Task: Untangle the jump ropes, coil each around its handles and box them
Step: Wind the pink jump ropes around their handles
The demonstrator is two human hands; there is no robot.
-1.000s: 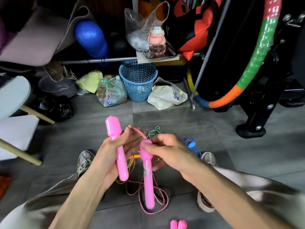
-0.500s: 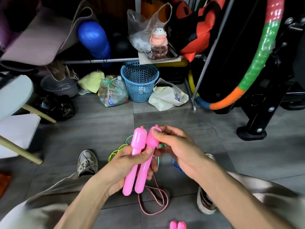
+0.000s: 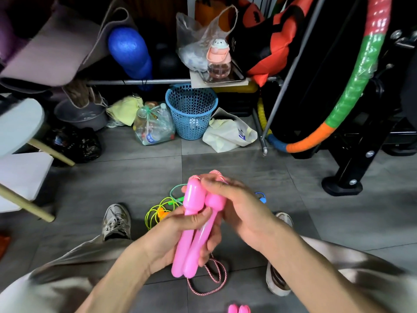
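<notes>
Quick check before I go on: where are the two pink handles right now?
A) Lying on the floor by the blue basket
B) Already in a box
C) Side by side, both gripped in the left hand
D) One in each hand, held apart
C: the two pink handles lie side by side, the left hand wrapped round both, while the right hand covers their top ends.

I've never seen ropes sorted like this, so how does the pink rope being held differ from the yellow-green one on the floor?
The pink rope has its handles held together by the left hand and right hand; the yellow-green rope lies untouched on the floor. The pink cord is a red-and-white twist; the other is plain and glossy. Both cords are loose, not coiled.
</notes>
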